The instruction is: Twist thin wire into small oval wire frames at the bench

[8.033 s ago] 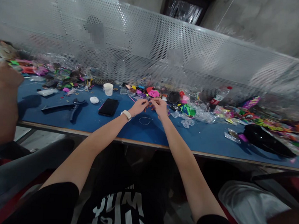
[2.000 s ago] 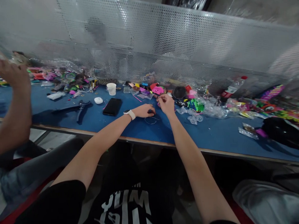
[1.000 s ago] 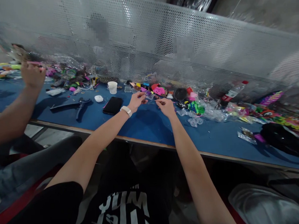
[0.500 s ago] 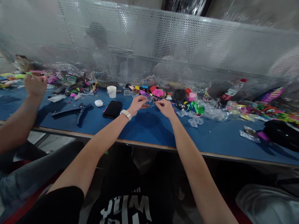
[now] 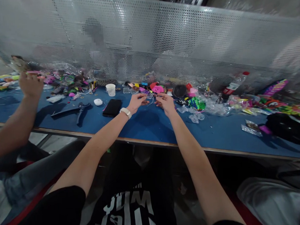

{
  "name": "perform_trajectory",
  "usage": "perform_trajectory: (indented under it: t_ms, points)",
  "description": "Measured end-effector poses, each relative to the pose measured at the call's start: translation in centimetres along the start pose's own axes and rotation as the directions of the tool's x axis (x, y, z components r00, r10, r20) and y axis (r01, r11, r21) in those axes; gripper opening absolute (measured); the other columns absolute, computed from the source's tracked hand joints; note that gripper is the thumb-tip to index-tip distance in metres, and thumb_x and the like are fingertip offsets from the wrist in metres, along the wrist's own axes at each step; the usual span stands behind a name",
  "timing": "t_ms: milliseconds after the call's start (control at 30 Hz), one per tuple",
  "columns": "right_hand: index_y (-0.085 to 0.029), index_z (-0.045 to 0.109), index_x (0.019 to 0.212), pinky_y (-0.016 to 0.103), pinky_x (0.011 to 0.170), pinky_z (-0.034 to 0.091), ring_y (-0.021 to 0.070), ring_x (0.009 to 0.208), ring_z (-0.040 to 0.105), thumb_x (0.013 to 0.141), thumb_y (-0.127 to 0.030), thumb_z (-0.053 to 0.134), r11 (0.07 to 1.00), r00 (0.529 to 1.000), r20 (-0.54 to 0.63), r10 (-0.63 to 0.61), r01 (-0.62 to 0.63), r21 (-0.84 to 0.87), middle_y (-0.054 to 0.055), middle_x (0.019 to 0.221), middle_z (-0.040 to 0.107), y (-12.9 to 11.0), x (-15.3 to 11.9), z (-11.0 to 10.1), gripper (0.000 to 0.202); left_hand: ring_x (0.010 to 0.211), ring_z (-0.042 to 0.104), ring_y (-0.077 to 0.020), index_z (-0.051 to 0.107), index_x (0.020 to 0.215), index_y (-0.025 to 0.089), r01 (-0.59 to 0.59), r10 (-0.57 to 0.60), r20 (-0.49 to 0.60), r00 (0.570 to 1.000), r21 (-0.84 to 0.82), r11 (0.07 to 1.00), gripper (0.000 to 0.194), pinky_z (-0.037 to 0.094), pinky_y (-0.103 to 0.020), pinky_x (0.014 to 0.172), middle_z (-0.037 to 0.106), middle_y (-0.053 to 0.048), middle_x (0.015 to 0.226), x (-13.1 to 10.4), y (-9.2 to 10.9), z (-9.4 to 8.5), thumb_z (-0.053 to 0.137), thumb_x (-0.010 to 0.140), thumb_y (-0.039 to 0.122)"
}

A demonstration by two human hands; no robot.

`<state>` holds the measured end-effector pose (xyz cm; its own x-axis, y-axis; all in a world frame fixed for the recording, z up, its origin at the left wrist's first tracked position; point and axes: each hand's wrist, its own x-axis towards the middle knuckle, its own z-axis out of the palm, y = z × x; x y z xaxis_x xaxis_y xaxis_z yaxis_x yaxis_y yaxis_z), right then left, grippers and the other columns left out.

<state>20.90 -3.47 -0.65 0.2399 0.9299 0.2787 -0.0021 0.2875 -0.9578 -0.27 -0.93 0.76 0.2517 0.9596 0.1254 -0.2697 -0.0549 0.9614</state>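
Between my two hands, above the blue table (image 5: 151,134), is a thin, pale, looped strand (image 5: 151,101); its exact kind is too small to make out. My left hand (image 5: 137,103), with a light watch on its wrist, pinches the strand's left side between thumb and fingers. My right hand (image 5: 166,104) has its fingertips closed on the right side of it. Just behind the fingers sits a pink plush-like piece (image 5: 158,89) among small colourful items.
A black phone (image 5: 112,108), a white earbud case (image 5: 98,101), a paper cup (image 5: 111,90) and dark long-handled pliers (image 5: 81,110) lie left. Right are clear plastic wrap (image 5: 213,108), a cola bottle (image 5: 234,85) and a black bag (image 5: 288,128). A co-worker's hand (image 5: 30,84) reaches in at left.
My right hand has turned slightly, its fingers now more spread along the strand. Both hands stay close together. The co-worker's hand has shifted a little left, and the view has tilted slightly.
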Motion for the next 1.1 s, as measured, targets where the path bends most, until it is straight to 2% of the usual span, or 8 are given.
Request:
perform_trajectory:
  t_ms: [167, 300, 400, 500, 700, 833, 967, 1100]
  points:
    - [-0.024, 0.073, 0.099, 0.024, 0.057, 0.061, 0.0166, 0.070, 0.080, 0.070, -0.045, 0.110, 0.994, 0.997, -0.002, 0.079, -0.079, 0.077, -0.001, 0.083, 0.080, -0.6, -0.1, -0.1, 0.051, 0.077, 0.076, -0.0146, 0.072, 0.099, 0.014, 0.005, -0.009, -0.089, 0.996, -0.045, 0.999, 0.017, 0.073, -0.042, 0.095, 0.072, -0.002, 0.091, 0.2, 0.0, 0.1, 0.071, 0.106, -0.001]
    - [-0.024, 0.072, 0.087, 0.022, 0.054, 0.059, 0.0151, 0.069, 0.079, 0.066, -0.054, 0.113, 0.991, 0.992, 0.060, 0.114, -0.118, 0.059, -0.001, 0.082, 0.080, -0.7, -0.7, 0.1, 0.056, 0.079, 0.075, -0.0150, 0.070, 0.096, 0.016, 0.025, -0.028, -0.065, 0.997, -0.046, 0.999, 0.020, 0.073, -0.042, 0.095, 0.067, -0.001, 0.088, 0.1, -0.1, 0.3, 0.067, 0.108, -0.001]
    - [-0.024, 0.073, 0.086, 0.023, 0.053, 0.058, 0.0163, 0.068, 0.078, 0.061, -0.057, 0.115, 0.997, 0.994, 0.067, 0.082, -0.082, 0.003, -0.001, 0.078, 0.079, -0.6, -1.1, 0.5, 0.058, 0.081, 0.074, -0.0161, 0.068, 0.093, 0.016, 0.053, -0.055, -0.060, 0.997, -0.034, 0.998, 0.024, 0.073, -0.045, 0.097, 0.066, -0.001, 0.087, 0.0, -0.3, 0.4, 0.063, 0.109, -0.002]
    - [-0.024, 0.073, 0.084, 0.025, 0.055, 0.058, 0.0178, 0.070, 0.078, 0.062, -0.059, 0.114, 0.999, 0.998, 0.053, 0.029, -0.027, -0.042, 0.000, 0.077, 0.080, -0.5, -1.2, 0.8, 0.058, 0.083, 0.076, -0.0169, 0.066, 0.091, 0.017, 0.070, -0.073, -0.064, 0.995, -0.051, 0.996, 0.026, 0.072, -0.047, 0.099, 0.067, -0.002, 0.088, -0.1, -0.4, 0.5, 0.064, 0.108, -0.003]
    - [-0.025, 0.069, 0.083, 0.026, 0.060, 0.061, 0.0193, 0.075, 0.081, 0.065, -0.061, 0.113, 0.998, 1.000, -0.019, 0.021, -0.022, -0.061, 0.000, 0.077, 0.080, -0.2, -0.9, 0.9, 0.059, 0.085, 0.077, -0.0149, 0.063, 0.090, 0.017, 0.129, -0.122, 0.051, 0.991, -0.163, 0.978, 0.026, 0.069, -0.048, 0.110, 0.070, -0.001, 0.090, -0.3, -0.1, 0.6, 0.075, 0.107, 0.004]
    - [-0.026, 0.066, 0.085, 0.029, 0.068, 0.067, 0.0201, 0.077, 0.083, 0.069, -0.066, 0.110, 0.998, 0.999, -0.043, -0.005, 0.002, -0.057, 0.001, 0.079, 0.081, -0.2, -0.9, 1.0, 0.061, 0.084, 0.078, -0.0131, 0.062, 0.091, 0.018, 0.141, -0.122, 0.104, 0.987, -0.207, 0.968, 0.026, 0.068, -0.043, 0.110, 0.071, 0.000, 0.089, -0.4, 0.1, 0.7, 0.065, 0.112, 0.003]
    - [-0.027, 0.066, 0.088, 0.033, 0.072, 0.070, 0.0223, 0.078, 0.084, 0.074, -0.067, 0.107, 0.994, 0.999, -0.044, -0.029, 0.024, -0.109, 0.003, 0.080, 0.082, -0.4, -1.0, 0.7, 0.059, 0.087, 0.080, -0.0129, 0.061, 0.093, 0.019, 0.137, -0.118, 0.115, 0.986, -0.171, 0.976, 0.025, 0.068, -0.038, 0.107, 0.072, -0.001, 0.089, -0.6, 0.0, 0.8, 0.066, 0.111, 0.003]
    - [-0.027, 0.067, 0.089, 0.036, 0.071, 0.071, 0.0238, 0.076, 0.083, 0.078, -0.064, 0.104, 0.984, 0.997, -0.059, -0.056, 0.045, -0.170, 0.003, 0.077, 0.081, -0.8, -0.9, 0.4, 0.054, 0.088, 0.080, -0.0154, 0.063, 0.099, 0.019, 0.105, -0.095, 0.110, 0.989, -0.082, 0.991, 0.023, 0.069, -0.040, 0.103, 0.073, 0.000, 0.089, -0.6, -0.3, 0.8, 0.078, 0.103, 0.001]
